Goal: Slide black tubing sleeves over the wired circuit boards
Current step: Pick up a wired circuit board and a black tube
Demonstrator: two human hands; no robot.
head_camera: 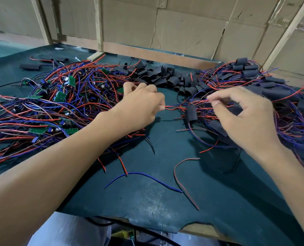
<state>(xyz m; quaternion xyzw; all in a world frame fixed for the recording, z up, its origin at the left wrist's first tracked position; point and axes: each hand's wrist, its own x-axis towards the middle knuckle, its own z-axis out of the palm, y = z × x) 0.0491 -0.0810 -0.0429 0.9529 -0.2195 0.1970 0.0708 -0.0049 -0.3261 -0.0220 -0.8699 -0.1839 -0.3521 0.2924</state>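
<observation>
A black tubing sleeve hangs between my hands, threaded on red and blue wires that run out of both its ends. My left hand pinches the wires at the sleeve's left. My right hand pinches the wires at its right with thumb and forefinger. A heap of bare green circuit boards with wires lies to the left. Loose black sleeves are piled at the back centre. Sleeved boards are heaped on the right.
The dark green table mat has stray wires in front: a blue one and a brown-red one. A cardboard wall with wooden battens closes the back. The mat's torn front edge is close to me.
</observation>
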